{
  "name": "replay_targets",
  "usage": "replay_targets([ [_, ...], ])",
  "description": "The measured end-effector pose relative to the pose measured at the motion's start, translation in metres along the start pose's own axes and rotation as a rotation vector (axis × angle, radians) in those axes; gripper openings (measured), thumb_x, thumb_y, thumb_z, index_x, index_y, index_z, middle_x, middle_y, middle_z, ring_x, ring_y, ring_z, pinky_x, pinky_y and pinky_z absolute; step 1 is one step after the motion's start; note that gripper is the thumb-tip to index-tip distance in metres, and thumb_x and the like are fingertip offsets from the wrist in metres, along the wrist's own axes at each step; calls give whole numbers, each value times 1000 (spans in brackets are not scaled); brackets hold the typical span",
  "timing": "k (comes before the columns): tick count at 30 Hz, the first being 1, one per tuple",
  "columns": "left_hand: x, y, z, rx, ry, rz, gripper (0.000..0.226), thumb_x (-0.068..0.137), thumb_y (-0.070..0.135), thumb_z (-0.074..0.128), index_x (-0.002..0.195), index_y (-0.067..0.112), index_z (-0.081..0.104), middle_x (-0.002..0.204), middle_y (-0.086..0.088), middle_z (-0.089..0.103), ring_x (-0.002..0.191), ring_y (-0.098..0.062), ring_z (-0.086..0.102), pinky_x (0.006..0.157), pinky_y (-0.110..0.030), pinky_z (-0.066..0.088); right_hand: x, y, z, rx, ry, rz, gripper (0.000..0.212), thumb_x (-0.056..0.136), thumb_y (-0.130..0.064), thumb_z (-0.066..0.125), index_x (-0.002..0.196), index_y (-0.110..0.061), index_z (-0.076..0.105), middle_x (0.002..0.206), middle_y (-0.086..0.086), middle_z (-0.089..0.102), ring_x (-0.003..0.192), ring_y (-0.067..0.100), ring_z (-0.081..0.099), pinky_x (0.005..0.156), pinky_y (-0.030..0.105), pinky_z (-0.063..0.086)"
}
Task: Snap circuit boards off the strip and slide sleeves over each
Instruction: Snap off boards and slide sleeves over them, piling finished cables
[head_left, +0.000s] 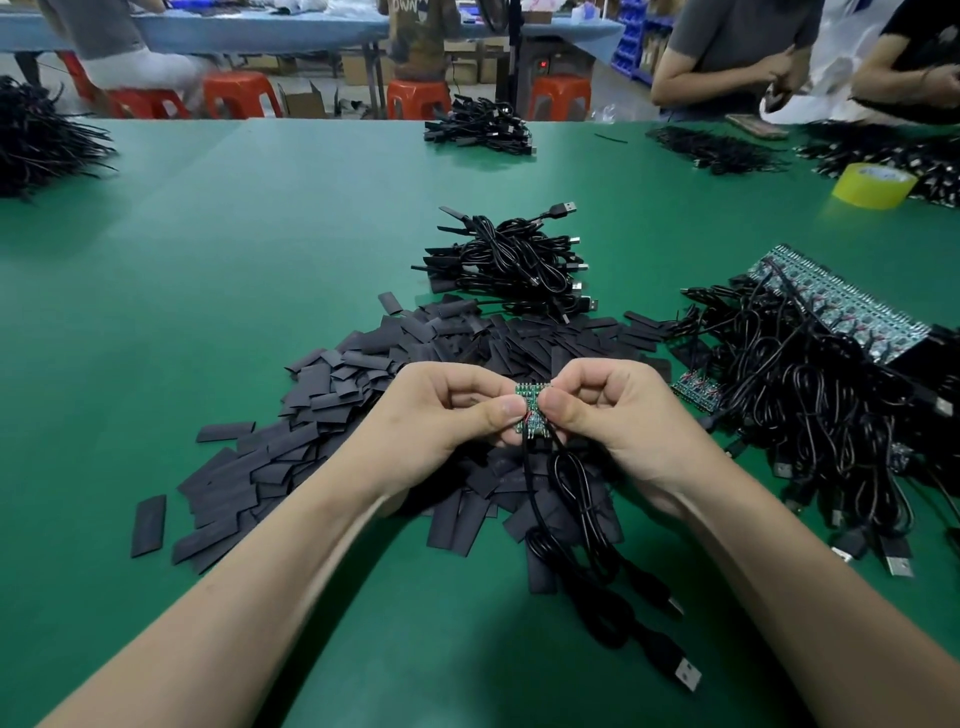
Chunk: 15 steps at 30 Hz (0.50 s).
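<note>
My left hand (447, 410) and my right hand (608, 410) pinch a short green strip of circuit boards (531, 400) between thumbs and forefingers, above a heap of flat black sleeves (322, 410). Black USB cables (587, 535) hang from the strip down onto the green table (208, 270). Another small strip of boards (696, 389) lies just right of my right hand. A long strip of boards with wired cables (831, 306) sits at the right.
A pile of sleeved cables (514, 260) lies beyond the sleeves. More cable bundles lie at the far left (41, 140), far middle (478, 127) and far right. A yellow tape roll (872, 184) stands at the right. People work at the far edge.
</note>
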<state>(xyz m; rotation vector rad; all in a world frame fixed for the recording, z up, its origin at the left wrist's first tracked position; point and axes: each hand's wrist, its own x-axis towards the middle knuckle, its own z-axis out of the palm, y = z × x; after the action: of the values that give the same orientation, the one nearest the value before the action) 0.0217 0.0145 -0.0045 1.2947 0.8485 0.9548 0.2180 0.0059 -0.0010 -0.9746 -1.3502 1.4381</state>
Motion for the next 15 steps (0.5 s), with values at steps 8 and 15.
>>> replay_targets([
  [8,-1,-1,5,-86,16,-65,18,74,19,77,88,8,79,81,-14,76,66,-14,70,70,-23,59,-2,4,-1,80,-25,33,14,69,-35,81,69,-22,76,68,1,72,55,7,60,58,16,51],
  [15,-2,-1,11,-157,12,-61,23,75,22,77,93,8,80,83,-14,75,67,-15,69,73,-24,60,-1,0,0,216,-91,24,12,71,-32,80,72,-21,77,79,14,77,71,26,77,78,39,65],
])
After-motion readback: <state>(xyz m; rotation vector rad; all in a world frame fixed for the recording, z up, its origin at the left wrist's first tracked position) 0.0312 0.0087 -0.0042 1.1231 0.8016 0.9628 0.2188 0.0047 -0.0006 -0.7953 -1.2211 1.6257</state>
